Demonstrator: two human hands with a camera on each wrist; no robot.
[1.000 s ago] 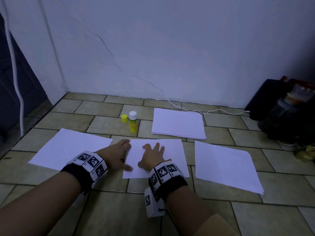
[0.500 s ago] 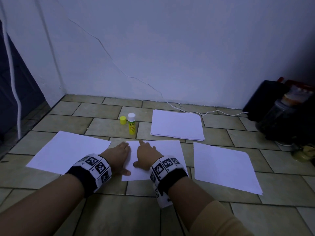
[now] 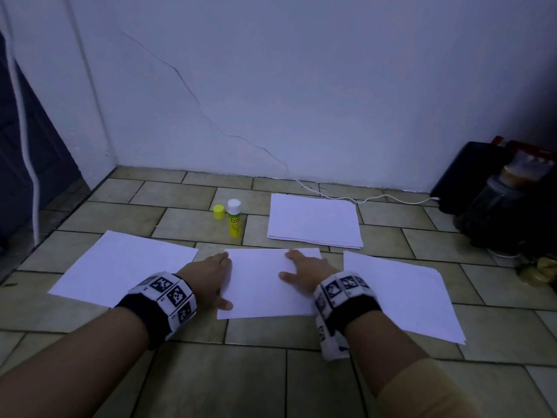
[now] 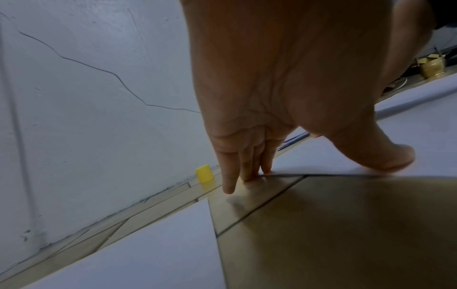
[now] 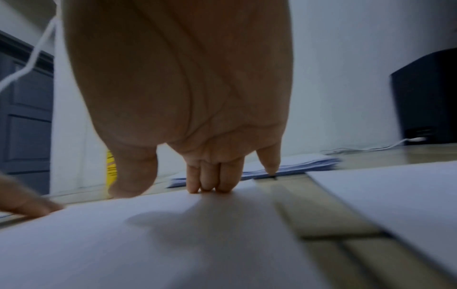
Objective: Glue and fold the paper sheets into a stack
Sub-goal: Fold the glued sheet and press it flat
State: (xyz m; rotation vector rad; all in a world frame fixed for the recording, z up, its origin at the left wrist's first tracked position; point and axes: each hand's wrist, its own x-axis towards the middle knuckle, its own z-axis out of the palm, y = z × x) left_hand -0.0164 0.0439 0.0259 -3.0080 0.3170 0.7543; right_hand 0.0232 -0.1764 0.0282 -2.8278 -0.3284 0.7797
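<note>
Hands: while both press flat, fingers straight, left hand [image 3: 208, 277] and right hand [image 3: 307, 271] pin the middle sheet [image 3: 262, 285].
Risk: uneven pressure could skew it on the floor [image 3: 271, 372].

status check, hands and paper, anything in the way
Left hand and right hand open, flat on middle sheet. Glue stick uncapped beyond. Nothing blocking.

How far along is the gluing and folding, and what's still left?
Done: glue stick stands uncapped beside its yellow cap; three sheets are laid out. In hand: left hand and right hand press the middle sheet flat. Left: the left sheet, right sheet and paper pile.
</note>
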